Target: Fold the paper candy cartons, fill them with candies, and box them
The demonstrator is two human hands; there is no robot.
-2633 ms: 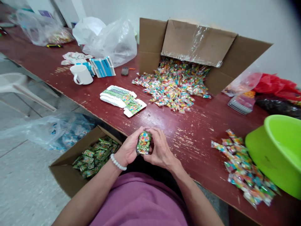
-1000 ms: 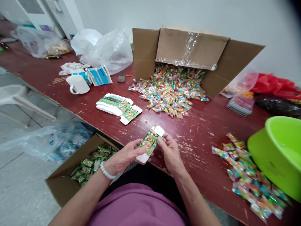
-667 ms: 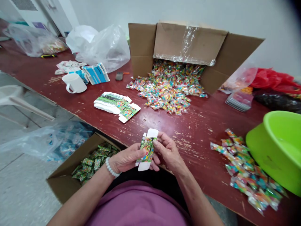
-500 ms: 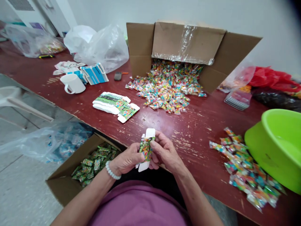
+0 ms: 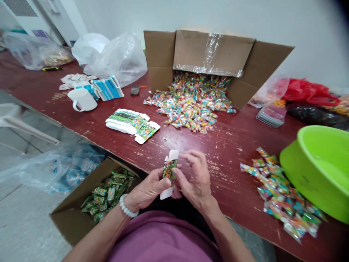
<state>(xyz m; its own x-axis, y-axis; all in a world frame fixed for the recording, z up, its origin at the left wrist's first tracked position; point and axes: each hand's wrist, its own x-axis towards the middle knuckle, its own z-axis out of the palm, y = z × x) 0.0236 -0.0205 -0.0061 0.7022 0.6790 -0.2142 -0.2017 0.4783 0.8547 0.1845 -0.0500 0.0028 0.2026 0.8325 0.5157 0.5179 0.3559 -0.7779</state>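
Spread wider than before, the right hand (image 5: 196, 179) touches the small carton (image 5: 170, 169), which the left hand (image 5: 147, 188) grips between them.

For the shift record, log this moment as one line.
left hand: holds small box | right hand: at box's side | flaps: open, both ends | candy: heaped at carton mouth

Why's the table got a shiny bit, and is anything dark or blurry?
In the head view, the red table shows a pale glare patch just beyond the little green carton, likely reflected light; in the head view, the top right corner goes black; in the head view, the carton's small print is too blurry to read, and the lime-green basin is cut off at the right edge.
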